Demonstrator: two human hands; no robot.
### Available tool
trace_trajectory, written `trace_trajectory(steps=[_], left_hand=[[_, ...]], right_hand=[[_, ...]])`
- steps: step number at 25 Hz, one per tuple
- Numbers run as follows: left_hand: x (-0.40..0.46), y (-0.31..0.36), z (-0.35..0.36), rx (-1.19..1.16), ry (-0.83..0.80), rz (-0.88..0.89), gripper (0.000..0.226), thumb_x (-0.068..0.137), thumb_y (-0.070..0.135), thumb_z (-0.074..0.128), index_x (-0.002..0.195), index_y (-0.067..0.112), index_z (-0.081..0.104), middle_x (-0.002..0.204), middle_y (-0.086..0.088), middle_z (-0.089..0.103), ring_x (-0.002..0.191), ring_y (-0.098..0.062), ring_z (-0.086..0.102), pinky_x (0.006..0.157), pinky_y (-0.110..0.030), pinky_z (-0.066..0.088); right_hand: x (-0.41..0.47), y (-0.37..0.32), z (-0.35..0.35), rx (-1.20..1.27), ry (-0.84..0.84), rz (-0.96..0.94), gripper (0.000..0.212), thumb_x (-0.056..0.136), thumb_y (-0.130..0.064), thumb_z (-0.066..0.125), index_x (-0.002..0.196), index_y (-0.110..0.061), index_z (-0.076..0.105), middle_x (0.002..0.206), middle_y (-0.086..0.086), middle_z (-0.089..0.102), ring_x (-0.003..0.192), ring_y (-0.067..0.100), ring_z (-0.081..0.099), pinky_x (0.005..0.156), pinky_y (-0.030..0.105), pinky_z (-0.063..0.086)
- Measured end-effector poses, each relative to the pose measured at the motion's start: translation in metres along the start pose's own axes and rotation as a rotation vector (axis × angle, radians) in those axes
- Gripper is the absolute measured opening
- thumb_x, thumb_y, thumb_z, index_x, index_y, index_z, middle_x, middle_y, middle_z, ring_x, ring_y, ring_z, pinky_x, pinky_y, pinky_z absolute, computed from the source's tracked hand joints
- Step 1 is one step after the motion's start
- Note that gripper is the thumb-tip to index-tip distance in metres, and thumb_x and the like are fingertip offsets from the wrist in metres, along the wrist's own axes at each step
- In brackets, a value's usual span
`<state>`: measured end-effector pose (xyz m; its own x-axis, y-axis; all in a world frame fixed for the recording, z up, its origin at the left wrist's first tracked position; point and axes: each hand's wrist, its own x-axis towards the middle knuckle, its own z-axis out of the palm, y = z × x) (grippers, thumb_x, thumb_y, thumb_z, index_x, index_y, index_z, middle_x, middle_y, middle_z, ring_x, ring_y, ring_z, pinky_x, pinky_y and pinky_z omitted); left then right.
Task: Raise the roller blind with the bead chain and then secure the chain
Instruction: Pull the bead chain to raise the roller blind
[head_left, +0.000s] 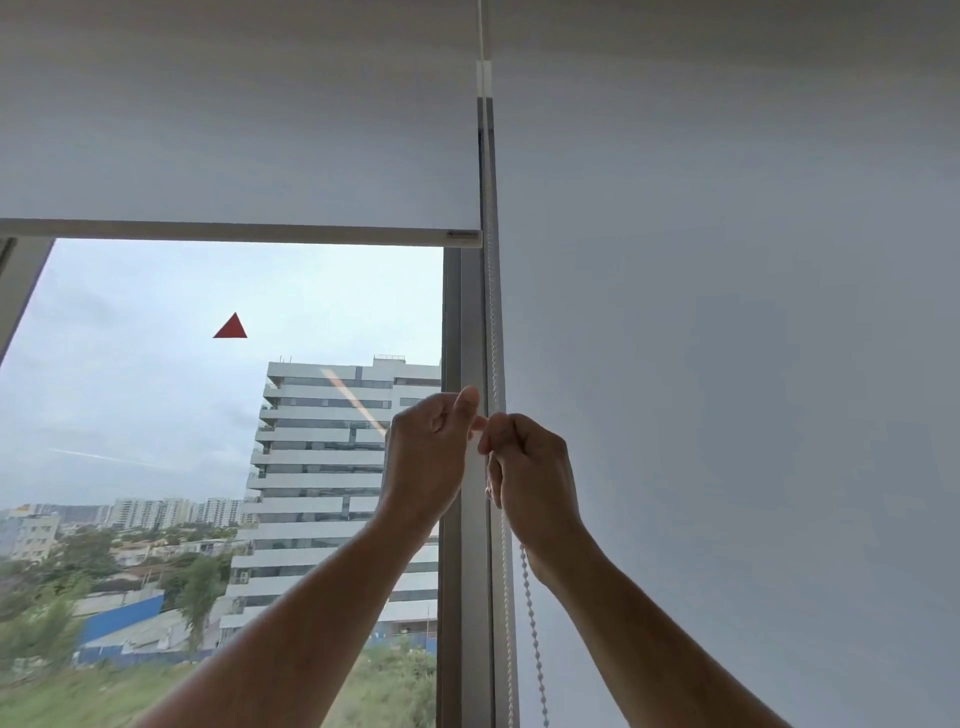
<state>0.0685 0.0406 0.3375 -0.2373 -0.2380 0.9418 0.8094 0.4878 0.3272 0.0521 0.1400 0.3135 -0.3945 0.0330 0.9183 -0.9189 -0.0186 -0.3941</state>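
Note:
A white roller blind (239, 130) covers the upper part of the left window, its bottom bar (239, 231) level across the glass. The white bead chain (493, 332) hangs down the gap beside the window frame. My right hand (530, 467) is closed around the chain at mid height, and a loose strand (532, 623) dangles below it. My left hand (431, 452) is closed too, its thumb and fingertips pinching the chain right next to the right hand. Both hands touch each other.
A second white blind (727, 312) is fully down on the right. A grey window frame post (462, 571) stands between the panes. A red triangle sticker (231, 328) sits on the glass. Buildings and trees lie outside.

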Motion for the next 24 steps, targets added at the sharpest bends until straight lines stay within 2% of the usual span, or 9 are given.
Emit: trace_trajectory(steps=[3, 5, 7, 9, 11, 13, 16, 20, 24], left_hand=[[0.019, 0.014, 0.008, -0.042, -0.033, -0.081, 0.036, 0.096, 0.042, 0.054, 0.071, 0.021, 0.069, 0.069, 0.003, 0.074, 0.063, -0.012, 0.068, 0.061, -0.031, 0.056], [0.024, 0.019, 0.012, -0.116, -0.060, -0.142, 0.035, 0.096, 0.037, 0.057, 0.067, 0.021, 0.069, 0.055, 0.006, 0.069, 0.048, -0.008, 0.061, 0.048, -0.023, 0.050], [0.022, 0.018, 0.013, -0.117, -0.059, -0.139, 0.036, 0.096, 0.030, 0.059, 0.062, 0.019, 0.069, 0.046, 0.006, 0.062, 0.040, -0.006, 0.055, 0.044, -0.022, 0.046], [0.014, 0.013, 0.013, -0.029, -0.054, -0.085, 0.036, 0.095, 0.028, 0.060, 0.061, 0.019, 0.068, 0.047, 0.004, 0.062, 0.041, -0.007, 0.054, 0.049, -0.025, 0.047], [0.007, 0.008, 0.011, 0.048, -0.055, -0.008, 0.036, 0.095, 0.029, 0.059, 0.061, 0.019, 0.068, 0.049, 0.005, 0.063, 0.042, -0.005, 0.055, 0.051, -0.027, 0.048], [0.002, 0.006, 0.010, 0.075, -0.060, 0.052, 0.035, 0.095, 0.029, 0.060, 0.062, 0.019, 0.068, 0.046, 0.008, 0.061, 0.040, -0.002, 0.055, 0.052, -0.027, 0.051], [-0.007, 0.003, 0.011, 0.081, -0.073, 0.098, 0.034, 0.094, 0.029, 0.060, 0.063, 0.021, 0.067, 0.044, 0.011, 0.059, 0.042, 0.000, 0.058, 0.053, -0.028, 0.055], [-0.023, -0.009, 0.008, 0.049, -0.111, 0.077, 0.032, 0.095, 0.027, 0.060, 0.065, 0.019, 0.070, 0.044, 0.013, 0.058, 0.041, -0.003, 0.054, 0.050, -0.027, 0.046], [-0.038, -0.021, 0.004, -0.014, -0.145, 0.033, 0.033, 0.094, 0.026, 0.061, 0.062, 0.019, 0.066, 0.043, 0.007, 0.055, 0.040, -0.007, 0.048, 0.049, -0.030, 0.042]], right_hand=[[-0.015, 0.011, 0.005, 0.025, -0.022, 0.005, 0.037, 0.103, -0.017, 0.046, 0.069, -0.012, 0.060, 0.049, -0.005, 0.051, 0.047, 0.011, 0.045, 0.054, 0.028, 0.039], [-0.023, 0.019, 0.006, 0.052, -0.040, 0.007, 0.035, 0.103, -0.018, 0.046, 0.072, -0.009, 0.060, 0.050, 0.000, 0.049, 0.044, 0.009, 0.043, 0.050, 0.028, 0.038], [-0.029, 0.025, 0.005, 0.067, -0.078, 0.006, 0.035, 0.103, -0.018, 0.047, 0.071, -0.010, 0.060, 0.048, -0.001, 0.050, 0.042, 0.007, 0.042, 0.047, 0.025, 0.039], [-0.033, 0.030, 0.000, 0.085, -0.153, 0.020, 0.039, 0.101, -0.031, 0.047, 0.070, -0.015, 0.063, 0.047, -0.001, 0.057, 0.043, 0.009, 0.050, 0.052, 0.024, 0.045], [-0.032, 0.033, -0.008, 0.176, -0.224, 0.053, 0.045, 0.097, -0.044, 0.044, 0.071, -0.018, 0.071, 0.057, 0.003, 0.070, 0.055, 0.017, 0.065, 0.067, 0.027, 0.053], [-0.026, 0.034, -0.013, 0.310, -0.190, 0.115, 0.053, 0.096, -0.051, 0.040, 0.073, -0.019, 0.076, 0.072, 0.009, 0.077, 0.070, 0.022, 0.073, 0.075, 0.033, 0.056], [-0.006, 0.028, -0.012, 0.264, -0.012, 0.198, 0.062, 0.094, -0.062, 0.035, 0.064, -0.024, 0.075, 0.070, 0.002, 0.077, 0.067, 0.012, 0.074, 0.076, 0.035, 0.053], [0.022, 0.009, -0.009, 0.123, 0.086, 0.147, 0.050, 0.099, -0.050, 0.041, 0.069, -0.021, 0.068, 0.064, -0.005, 0.072, 0.062, 0.006, 0.069, 0.073, 0.029, 0.053], [0.051, -0.018, -0.009, 0.058, 0.019, 0.140, 0.038, 0.101, -0.041, 0.048, 0.077, -0.018, 0.067, 0.076, 0.004, 0.073, 0.065, 0.008, 0.067, 0.070, 0.026, 0.048]])
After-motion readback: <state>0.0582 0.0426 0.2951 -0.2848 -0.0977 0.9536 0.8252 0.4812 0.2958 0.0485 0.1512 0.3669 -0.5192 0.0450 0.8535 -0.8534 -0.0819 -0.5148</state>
